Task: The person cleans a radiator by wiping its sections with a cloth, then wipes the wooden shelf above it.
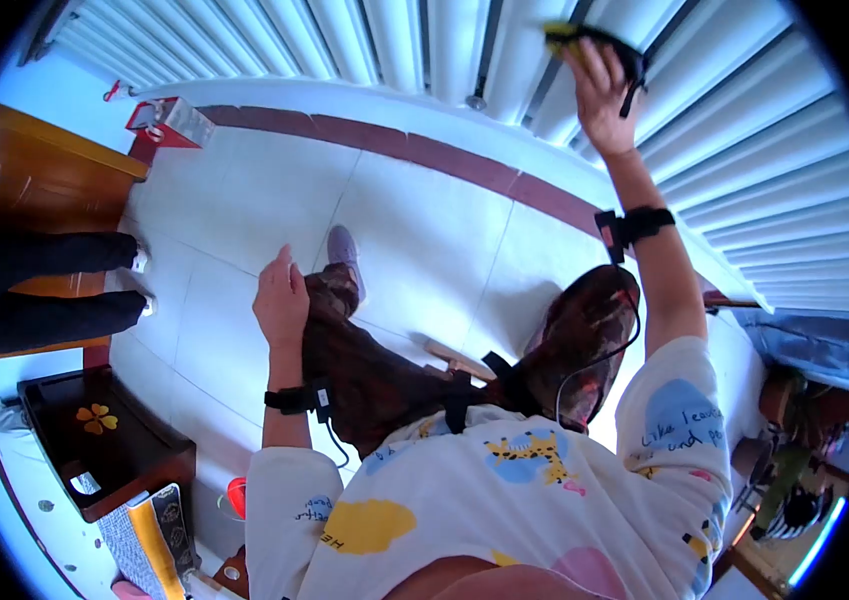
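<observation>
Right hand held a pad to the white slats

The right hand [604, 105] was up at 1 o'clock, arm stretched out, its fingers partly bent over a black-and-yellow pad [606, 37]. The pad lay at 1 o'clock, near the top edge of the view, and appeared to be against the white slats [404, 50], which swept round from 11 to 3 o'clock. Just what kind of pad it was could not be told.

The left hand [282, 300] hung at 9 o'clock above the tiled floor [214, 220], well apart from the slats. Its fingers were loosely curved and close together, and nothing showed in its grasp, though the palm was hidden.

A black strap [649, 225] circled the right wrist, and a matching band [289, 400] the left. One shoe [343, 255] stood on the tiles at 10 o'clock, close to the middle.

Farther out at 9 o'clock, another person's legs [74, 262] stood by a wooden door [54, 165]. A red-and-white box [184, 122] sat at 10 o'clock, and a dark cabinet [134, 445] at 8.
</observation>
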`<state>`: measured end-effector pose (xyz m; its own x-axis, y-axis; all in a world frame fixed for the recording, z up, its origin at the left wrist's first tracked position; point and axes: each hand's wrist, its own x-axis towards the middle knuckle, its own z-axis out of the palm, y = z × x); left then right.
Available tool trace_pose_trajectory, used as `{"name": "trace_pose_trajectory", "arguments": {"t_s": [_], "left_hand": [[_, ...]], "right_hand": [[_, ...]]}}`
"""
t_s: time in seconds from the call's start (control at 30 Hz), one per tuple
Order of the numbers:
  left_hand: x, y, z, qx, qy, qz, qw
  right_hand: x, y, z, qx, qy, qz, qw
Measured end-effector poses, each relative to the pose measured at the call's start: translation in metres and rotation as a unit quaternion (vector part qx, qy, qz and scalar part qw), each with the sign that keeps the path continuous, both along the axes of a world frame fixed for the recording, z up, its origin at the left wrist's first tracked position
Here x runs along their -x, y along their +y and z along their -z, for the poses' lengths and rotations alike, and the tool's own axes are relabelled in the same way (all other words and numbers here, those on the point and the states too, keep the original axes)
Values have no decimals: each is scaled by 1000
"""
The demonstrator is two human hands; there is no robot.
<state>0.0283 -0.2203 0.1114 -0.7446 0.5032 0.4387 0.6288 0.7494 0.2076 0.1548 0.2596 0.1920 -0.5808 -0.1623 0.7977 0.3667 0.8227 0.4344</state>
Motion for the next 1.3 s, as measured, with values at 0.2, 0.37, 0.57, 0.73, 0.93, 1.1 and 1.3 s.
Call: {"name": "trace_pose_trajectory", "arguments": {"t_s": [0.2, 0.37, 0.57, 0.73, 0.93, 1.1, 1.3], "left_hand": [[-1, -2, 3, 3, 15, 7, 1000], [1, -7, 8, 16, 31, 20, 999], [-3, -11, 8, 9, 7, 11, 1000], [-3, -6, 10, 6, -36, -2, 999], [-5, 4, -1, -8, -42, 23, 999], [-6, 10, -2, 0, -17, 22, 1000], [-2, 8, 6, 3, 7, 41, 999]], "right_hand": [[-32, -24, 67, 229, -207, -1, 951], [-43, -36, 87, 115, -273, -2, 955], [-50, -26, -16, 300, -131, -89, 941], [-58, 18, -158, -37, 35, 122, 991], [-55, -5, -173, 1, 66, 71, 995], [-61, 17, -49, 44, -1, 102, 994], [-88, -9, 37, 146, -224, 150, 952]]}}
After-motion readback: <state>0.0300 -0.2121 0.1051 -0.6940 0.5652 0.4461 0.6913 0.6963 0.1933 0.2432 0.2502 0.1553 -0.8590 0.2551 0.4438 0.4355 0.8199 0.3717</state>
